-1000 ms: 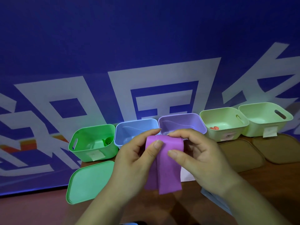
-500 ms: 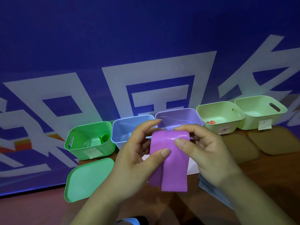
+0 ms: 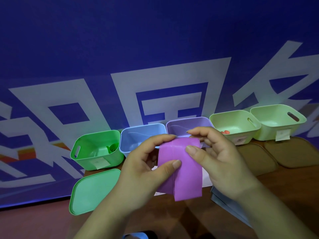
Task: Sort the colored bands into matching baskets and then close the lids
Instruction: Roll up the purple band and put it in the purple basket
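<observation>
Five baskets stood in a row vs. a blue banner, its white characters cut off at the edges. Arms hid much of the table. L to R: green basket, blue basket, purple basket, pale basket, end basket. Green lid lay before its basket, brown lids at right. A grey lid was mostly hidden under the R arm. Left hand and right hand both pinched the band, thumbs in front, fingers curled behind. It hung folded above the table, in front of the purple basket and covering part of it. Green roll and red bit were too small to make out.
</observation>
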`<state>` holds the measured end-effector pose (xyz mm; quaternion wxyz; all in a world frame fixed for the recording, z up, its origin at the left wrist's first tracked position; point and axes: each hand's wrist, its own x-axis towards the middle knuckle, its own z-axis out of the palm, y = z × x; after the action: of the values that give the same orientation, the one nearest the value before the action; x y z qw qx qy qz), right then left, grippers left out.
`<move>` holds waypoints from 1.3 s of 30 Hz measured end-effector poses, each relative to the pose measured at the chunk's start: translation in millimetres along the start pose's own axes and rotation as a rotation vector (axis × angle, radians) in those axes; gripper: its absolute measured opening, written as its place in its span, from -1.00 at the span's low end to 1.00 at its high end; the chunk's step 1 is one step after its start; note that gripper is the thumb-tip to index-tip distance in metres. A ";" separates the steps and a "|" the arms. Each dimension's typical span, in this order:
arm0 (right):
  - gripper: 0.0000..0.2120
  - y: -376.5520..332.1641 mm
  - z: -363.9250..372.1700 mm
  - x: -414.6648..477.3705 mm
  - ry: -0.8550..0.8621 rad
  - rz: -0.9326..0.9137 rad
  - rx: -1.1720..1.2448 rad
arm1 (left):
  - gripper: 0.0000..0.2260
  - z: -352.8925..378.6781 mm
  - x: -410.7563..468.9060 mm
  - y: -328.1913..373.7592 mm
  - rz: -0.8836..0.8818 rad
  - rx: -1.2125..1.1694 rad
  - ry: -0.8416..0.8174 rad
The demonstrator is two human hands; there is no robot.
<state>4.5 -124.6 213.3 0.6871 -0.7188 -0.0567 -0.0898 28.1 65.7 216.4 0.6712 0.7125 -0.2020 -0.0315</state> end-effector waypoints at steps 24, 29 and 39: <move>-0.63 -1.3 -2.2 -7.4 -0.041 -0.028 0.060 | -0.54 3.3 -2.8 8.0 -0.079 0.004 -0.034; -0.72 -1.7 -3.2 -5.2 -0.001 0.005 0.049 | -0.50 1.1 -4.7 3.9 -0.003 -0.010 -0.076; -0.67 -5.1 -2.1 0.9 0.005 0.039 -0.003 | -0.62 1.8 -2.0 -2.5 0.038 0.034 -0.009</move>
<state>4.3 -126.5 218.6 0.6876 -0.7208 -0.0408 -0.0782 26.3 64.7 213.3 0.6584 0.7198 -0.2192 -0.0186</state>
